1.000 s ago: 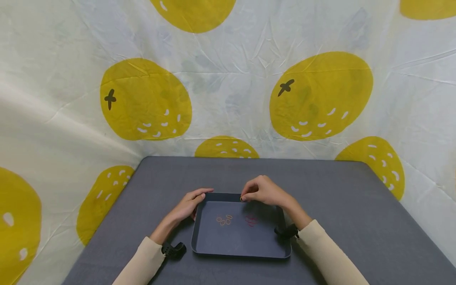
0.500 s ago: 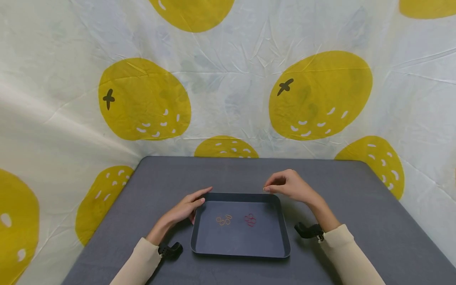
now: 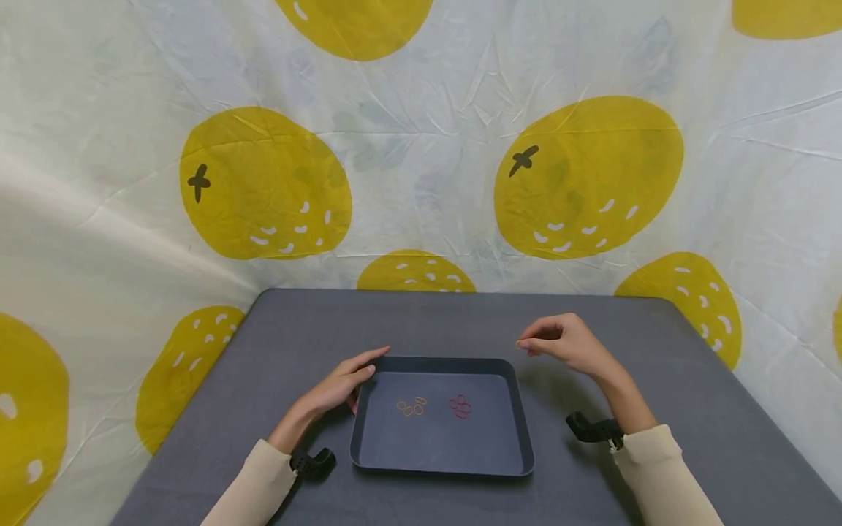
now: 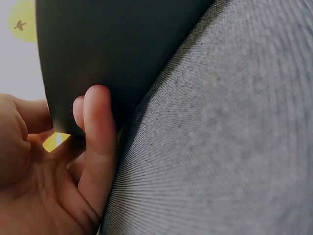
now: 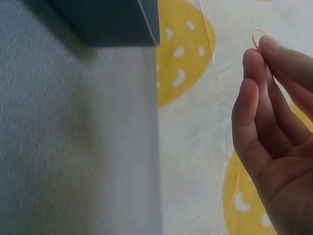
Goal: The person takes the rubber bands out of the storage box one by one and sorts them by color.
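Note:
A dark grey rectangular tray (image 3: pixel 437 447) lies in front of me in the head view. My left hand (image 3: pixel 338 385) holds its far left corner, thumb at the rim and fingers against the outer wall (image 4: pixel 93 58). Beyond the tray's far right corner, my right hand (image 3: pixel 574 345) is raised above the table. Its thumb and fingertips pinch a small orange rubber band (image 5: pixel 253 36), whose loop sticks out past the fingers in the right wrist view. Inside the tray, several orange rubber bands (image 3: pixel 408 411) form a left cluster, and several red rubber bands (image 3: pixel 463 415) a right one.
A grey cloth-covered table (image 3: pixel 316 314) carries the tray. Behind it hangs a pale curtain (image 3: pixel 421 168) printed with large yellow fruit. A black strap-like wrist mount (image 3: pixel 592 429) juts from the right wrist, and another mount (image 3: pixel 314 464) from the left.
My right hand has moved rightward from over the tray's far rim to beyond its right corner, carrying the orange rubber band. My left hand has stayed at the corner.

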### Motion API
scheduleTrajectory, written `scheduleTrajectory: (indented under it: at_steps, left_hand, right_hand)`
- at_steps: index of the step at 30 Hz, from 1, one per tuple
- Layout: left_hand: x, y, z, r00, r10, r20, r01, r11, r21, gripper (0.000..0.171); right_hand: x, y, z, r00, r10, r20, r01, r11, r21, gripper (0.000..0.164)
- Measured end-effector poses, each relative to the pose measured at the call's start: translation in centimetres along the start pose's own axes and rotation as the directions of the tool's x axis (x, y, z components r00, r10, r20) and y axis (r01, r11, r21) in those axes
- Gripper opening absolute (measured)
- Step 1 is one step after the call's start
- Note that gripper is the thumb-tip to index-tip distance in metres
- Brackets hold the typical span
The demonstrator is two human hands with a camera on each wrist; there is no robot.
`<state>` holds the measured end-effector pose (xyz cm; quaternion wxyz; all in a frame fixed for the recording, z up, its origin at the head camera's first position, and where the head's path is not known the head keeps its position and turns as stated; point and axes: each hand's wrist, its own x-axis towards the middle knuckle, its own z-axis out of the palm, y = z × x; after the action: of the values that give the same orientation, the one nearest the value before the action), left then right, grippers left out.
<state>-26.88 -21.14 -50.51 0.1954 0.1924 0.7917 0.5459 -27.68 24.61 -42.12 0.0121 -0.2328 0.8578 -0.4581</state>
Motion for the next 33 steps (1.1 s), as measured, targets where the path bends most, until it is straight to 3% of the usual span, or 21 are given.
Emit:
scheduleTrajectory:
  at_steps: [13, 24, 33]
  left_hand:
    - [0.1, -0.1, 0.0, 1.000, -0.001, 0.001, 0.001, 1.000, -0.011, 0.050]
    - [0.2, 0.2, -0.1, 1.000, -0.015, 0.002, 0.015, 1.000, -0.011, 0.049]
    - [0.0, 0.4, 0.0, 0.999, -0.037, -0.017, 0.036, 0.999, -0.027, 0.048]
  right_hand:
    - [-1.6, 2.6, -2.2, 0.989, 0.129, -0.070, -0.132, 0.990, -0.046, 0.022]
    - [-1.8, 4.8, -2.6, 0.973, 0.231, 0.030, -0.229, 0.972, -0.055, 0.017]
    - [-2.0, 6.4, -1.9, 0.942, 0.335, 0.014, -0.334, 0.942, -0.041, 0.020]
